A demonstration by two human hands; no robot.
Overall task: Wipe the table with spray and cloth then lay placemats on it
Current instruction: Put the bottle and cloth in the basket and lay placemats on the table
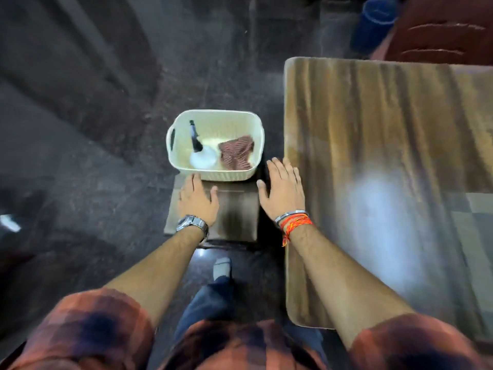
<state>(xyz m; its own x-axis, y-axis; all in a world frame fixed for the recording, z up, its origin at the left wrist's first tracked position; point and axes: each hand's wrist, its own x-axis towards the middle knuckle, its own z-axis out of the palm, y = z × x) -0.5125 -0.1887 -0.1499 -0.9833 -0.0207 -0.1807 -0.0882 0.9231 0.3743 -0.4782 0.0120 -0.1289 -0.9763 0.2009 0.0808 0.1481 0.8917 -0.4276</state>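
Presently left hand [197,200] and right hand [284,190], fingers [277,166] spread empty, near mid-frame basket [213,116]; light spray bottle [200,153] likely lifts by neck.

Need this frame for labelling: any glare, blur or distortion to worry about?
Head view: a pale glare patch washes out part of the table; the sleeves and frame edges are blurred, while the basket, left hand and right hand stay readable; the wide lens bows the table's edge.

Cream basket [226,175], blue container [373,22], dark floor [80,129]
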